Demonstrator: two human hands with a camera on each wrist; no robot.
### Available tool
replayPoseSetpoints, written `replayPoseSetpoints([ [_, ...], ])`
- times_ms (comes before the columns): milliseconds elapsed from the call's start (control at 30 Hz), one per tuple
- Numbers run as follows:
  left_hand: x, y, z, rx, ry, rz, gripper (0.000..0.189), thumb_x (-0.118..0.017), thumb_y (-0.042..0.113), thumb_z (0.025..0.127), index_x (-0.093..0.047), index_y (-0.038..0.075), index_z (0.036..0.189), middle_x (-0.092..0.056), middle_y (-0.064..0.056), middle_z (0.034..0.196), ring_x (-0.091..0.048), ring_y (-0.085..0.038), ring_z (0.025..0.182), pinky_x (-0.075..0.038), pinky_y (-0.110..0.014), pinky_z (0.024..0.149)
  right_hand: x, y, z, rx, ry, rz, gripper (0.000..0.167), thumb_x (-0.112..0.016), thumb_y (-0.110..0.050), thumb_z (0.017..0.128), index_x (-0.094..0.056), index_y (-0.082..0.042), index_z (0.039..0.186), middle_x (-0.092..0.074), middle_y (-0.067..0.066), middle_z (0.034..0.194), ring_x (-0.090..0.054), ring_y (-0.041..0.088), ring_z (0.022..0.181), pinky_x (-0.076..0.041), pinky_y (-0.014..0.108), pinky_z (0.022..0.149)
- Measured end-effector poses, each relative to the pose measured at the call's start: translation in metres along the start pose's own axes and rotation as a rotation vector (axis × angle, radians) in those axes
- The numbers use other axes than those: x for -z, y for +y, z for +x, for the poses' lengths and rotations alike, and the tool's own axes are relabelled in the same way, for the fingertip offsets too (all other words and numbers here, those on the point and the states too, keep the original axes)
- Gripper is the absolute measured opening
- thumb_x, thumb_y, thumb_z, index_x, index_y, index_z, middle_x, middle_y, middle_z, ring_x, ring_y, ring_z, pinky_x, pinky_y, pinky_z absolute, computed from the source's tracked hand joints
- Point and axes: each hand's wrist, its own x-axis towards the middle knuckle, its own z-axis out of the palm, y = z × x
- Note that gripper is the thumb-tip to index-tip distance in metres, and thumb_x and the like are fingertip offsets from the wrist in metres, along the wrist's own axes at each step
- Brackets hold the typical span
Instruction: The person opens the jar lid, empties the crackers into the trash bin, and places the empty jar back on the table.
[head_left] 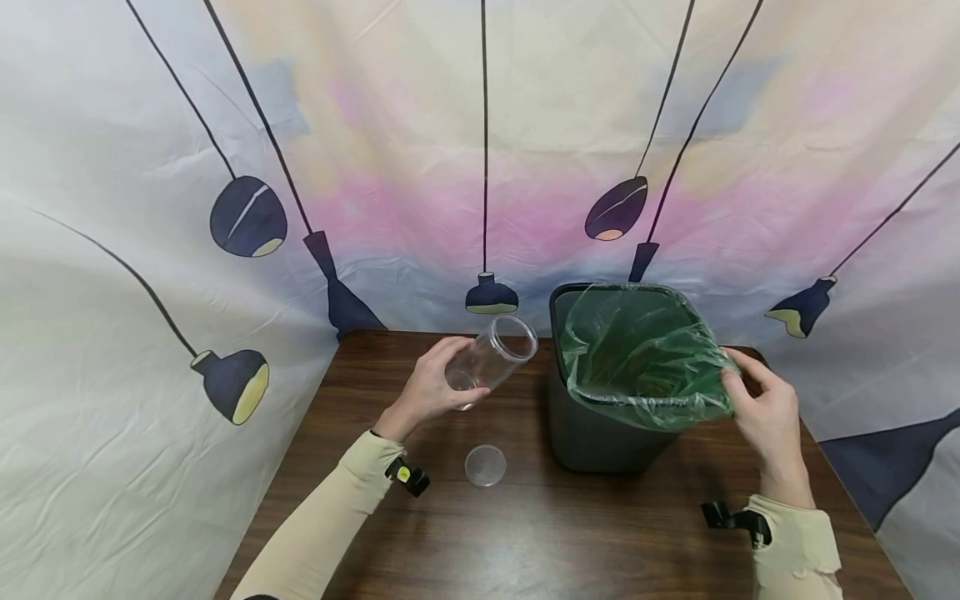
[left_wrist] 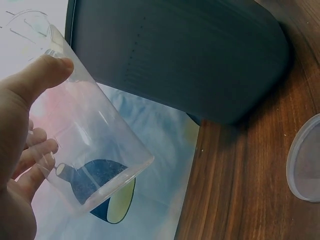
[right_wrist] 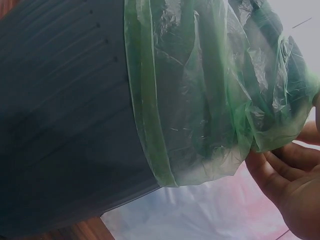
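My left hand [head_left: 433,383] grips a clear plastic jar [head_left: 491,357], tilted with its open mouth up and toward the bin. In the left wrist view the thumb lies across the near side of the jar [left_wrist: 95,135] and the fingers wrap behind it; nothing shows inside. A round clear lid [head_left: 486,465] lies on the table below the jar. At right, my right hand [head_left: 768,408] pinches the edge of a green plastic bag [head_left: 660,367] that lines a dark grey trash bin [head_left: 600,437]. The bag's edge folds over the rim on the near and right sides.
The bin stands on a brown wooden table [head_left: 555,533], near its back edge. A painted fabric backdrop [head_left: 420,167] with printed hanging lamps rises close behind and at both sides. Dark wrist cameras are strapped over both sleeves.
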Motion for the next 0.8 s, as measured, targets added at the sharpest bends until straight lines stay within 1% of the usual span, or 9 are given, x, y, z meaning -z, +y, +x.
replayPoseSetpoints([
  [133, -0.0003, -0.0002, -0.001, 0.019, -0.008, -0.005, 0.071, -0.089, 0.036, 0.065, -0.06, 0.012, 0.125, -0.059, -0.004, 0.125, -0.058, -0.018, 0.112, -0.051, -0.037, 0.094, -0.0001, 0.0006, -0.0001, 0.002, -0.002, -0.006, 0.033, -0.056, -0.026, 0.098, -0.066, -0.013, 0.127, -0.052, -0.014, 0.065, -0.037, 0.009, 0.047, -0.032, 0.025, 0.042],
  [200, -0.0006, -0.0005, -0.0011, 0.015, -0.006, -0.007, 0.071, -0.089, 0.036, 0.065, -0.06, 0.012, 0.125, -0.059, -0.004, 0.125, -0.058, -0.019, 0.112, -0.052, -0.037, 0.094, -0.0002, 0.0008, -0.0002, 0.003, -0.002, -0.008, 0.034, -0.056, -0.026, 0.098, -0.066, -0.013, 0.127, -0.051, -0.013, 0.064, -0.037, 0.009, 0.046, -0.032, 0.025, 0.042],
  [367, -0.0006, -0.0005, -0.0013, -0.006, 0.005, -0.009, 0.071, -0.09, 0.033, 0.064, -0.06, 0.01, 0.124, -0.059, -0.006, 0.124, -0.059, -0.02, 0.112, -0.052, -0.038, 0.093, -0.0003, -0.0008, 0.0005, 0.003, 0.004, -0.005, 0.033, -0.056, -0.025, 0.098, -0.066, -0.013, 0.127, -0.055, -0.017, 0.069, -0.038, 0.009, 0.047, -0.033, 0.025, 0.043],
  [433, -0.0005, -0.0006, -0.0015, -0.01, 0.006, -0.006, 0.071, -0.09, 0.032, 0.064, -0.06, 0.01, 0.124, -0.059, -0.006, 0.124, -0.059, -0.021, 0.112, -0.053, -0.039, 0.093, 0.0, -0.0016, 0.0009, 0.0, 0.006, -0.003, 0.033, -0.057, -0.026, 0.098, -0.066, -0.013, 0.126, -0.054, -0.017, 0.069, -0.038, 0.009, 0.047, -0.033, 0.025, 0.043],
  [700, 0.0003, 0.0008, -0.0047, -0.016, 0.012, -0.004, 0.072, -0.091, 0.032, 0.063, -0.06, 0.009, 0.124, -0.06, -0.007, 0.124, -0.058, -0.022, 0.114, -0.052, -0.041, 0.094, 0.0016, -0.0034, 0.0003, 0.013, 0.001, 0.007, 0.033, -0.057, -0.023, 0.097, -0.066, -0.012, 0.127, -0.048, -0.011, 0.06, -0.036, 0.009, 0.045, -0.032, 0.025, 0.042],
  [800, -0.0001, 0.0008, -0.0073, -0.018, 0.013, -0.002, 0.071, -0.091, 0.031, 0.063, -0.06, 0.008, 0.123, -0.06, -0.007, 0.123, -0.058, -0.022, 0.114, -0.051, -0.041, 0.095, 0.0016, -0.0029, 0.0001, 0.011, 0.0, 0.005, 0.033, -0.058, -0.023, 0.097, -0.066, -0.013, 0.127, -0.047, -0.011, 0.059, -0.036, 0.008, 0.045, -0.032, 0.025, 0.041],
])
